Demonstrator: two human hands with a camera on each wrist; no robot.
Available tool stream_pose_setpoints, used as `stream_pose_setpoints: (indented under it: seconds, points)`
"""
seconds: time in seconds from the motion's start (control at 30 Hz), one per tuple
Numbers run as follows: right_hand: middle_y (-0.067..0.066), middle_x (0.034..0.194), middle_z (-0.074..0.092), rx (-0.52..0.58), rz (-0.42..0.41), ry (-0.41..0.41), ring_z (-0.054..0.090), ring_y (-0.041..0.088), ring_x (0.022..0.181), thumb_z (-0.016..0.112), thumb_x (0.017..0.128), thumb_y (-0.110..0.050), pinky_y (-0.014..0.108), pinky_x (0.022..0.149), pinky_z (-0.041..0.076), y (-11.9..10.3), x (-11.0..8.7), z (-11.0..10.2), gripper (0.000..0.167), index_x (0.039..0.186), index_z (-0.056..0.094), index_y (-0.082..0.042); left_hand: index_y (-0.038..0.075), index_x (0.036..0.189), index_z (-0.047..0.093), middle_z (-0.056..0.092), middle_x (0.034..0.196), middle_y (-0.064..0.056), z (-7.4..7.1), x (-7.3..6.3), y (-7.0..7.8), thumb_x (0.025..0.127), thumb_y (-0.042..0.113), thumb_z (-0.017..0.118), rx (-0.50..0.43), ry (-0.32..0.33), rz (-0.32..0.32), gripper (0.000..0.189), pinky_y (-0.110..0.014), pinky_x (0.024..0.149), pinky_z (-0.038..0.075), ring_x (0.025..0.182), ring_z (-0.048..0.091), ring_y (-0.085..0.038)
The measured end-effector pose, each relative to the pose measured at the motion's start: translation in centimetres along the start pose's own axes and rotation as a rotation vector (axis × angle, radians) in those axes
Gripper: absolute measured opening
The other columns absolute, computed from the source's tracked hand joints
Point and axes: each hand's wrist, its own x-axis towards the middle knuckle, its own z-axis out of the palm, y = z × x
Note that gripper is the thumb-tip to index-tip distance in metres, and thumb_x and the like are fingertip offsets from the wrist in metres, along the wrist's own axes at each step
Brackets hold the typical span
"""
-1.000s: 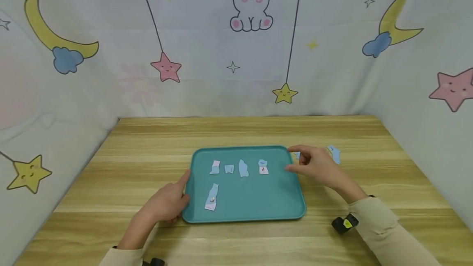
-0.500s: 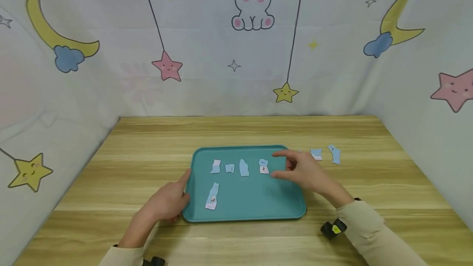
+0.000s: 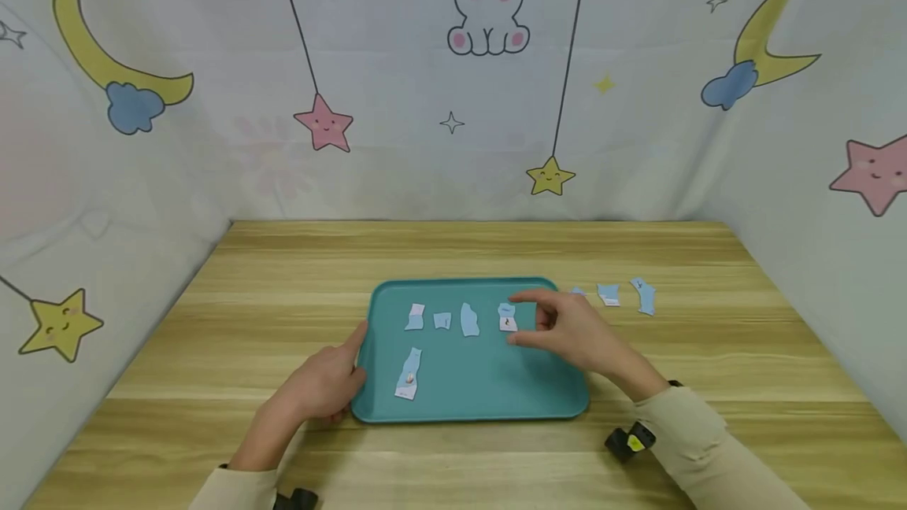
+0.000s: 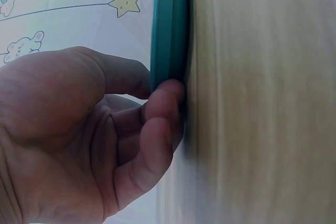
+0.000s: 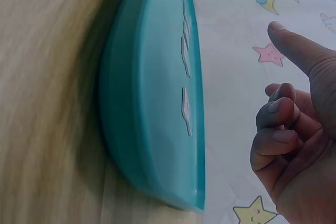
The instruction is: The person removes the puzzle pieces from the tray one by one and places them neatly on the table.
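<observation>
Your left hand holds the left edge of the green tray, with the thumb on one side of the rim and some fingers bent round the other side. The tray lies flat on the wooden table, right in front of you.

Your right hand is over the right part of the tray. Its thumb and pointing finger are spread wide apart, and they hold nothing. The other fingers are bent in. The right wrist view shows these fingers up above the tray, not touching it. Your two hands are well apart.

Five paper bits lie on the tray. Four make a row near the far side: a pink and blue bit, a small blue bit, a tall blue bit and a blue and white bit. That last one is nearest your right fingertips. A long bit lies closer to you, on the left. Its little picture is too tiny to make out.

Past the tray's right side, three more bits sit on the table: a half-hidden bit, a blue bit with a white edge and a bent blue bit.
</observation>
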Motion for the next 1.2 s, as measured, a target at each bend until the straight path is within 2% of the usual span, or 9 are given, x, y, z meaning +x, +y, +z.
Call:
stream_pose_setpoints:
  seconds: [0.67, 0.9, 1.2]
  points:
    - [-0.007, 0.071, 0.053, 0.0, -0.008, -0.08, 0.047, 0.008, 0.063, 0.086, 0.088, -0.032, 0.023, 0.057, 0.039, -2.6, 0.4, 2.4, 0.061, 0.139, 0.067, -0.004, -0.005, 0.167, 0.014, 0.058, 0.058, -0.007, -0.2, -0.2, 0.3, 0.102, 0.006, 0.047, -0.009, -0.005, 0.006, 0.074, -0.032, 0.047, 0.047, 0.041, 0.056, -0.018]
    - [-0.009, 0.066, 0.051, -0.017, -0.032, -0.094, 0.045, 0.006, 0.058, 0.087, 0.087, -0.033, 0.023, 0.056, 0.039, -3.1, 0.6, 3.4, 0.062, 0.138, 0.068, -0.005, -0.007, 0.166, 0.013, 0.058, 0.057, -0.006, -0.2, -0.2, 0.2, 0.103, 0.006, 0.047, -0.007, -0.004, 0.02, 0.073, -0.032, 0.047, 0.048, 0.041, 0.056, -0.017]
    - [-0.009, 0.063, 0.052, -0.036, -0.008, -0.141, 0.046, 0.005, 0.055, 0.087, 0.086, -0.038, 0.023, 0.057, 0.041, -3.7, 0.8, 4.6, 0.063, 0.138, 0.069, -0.007, -0.005, 0.167, 0.014, 0.058, 0.057, -0.007, -0.2, -0.2, 0.2, 0.103, 0.006, 0.048, -0.007, -0.001, 0.018, 0.073, -0.032, 0.047, 0.047, 0.041, 0.056, -0.017]
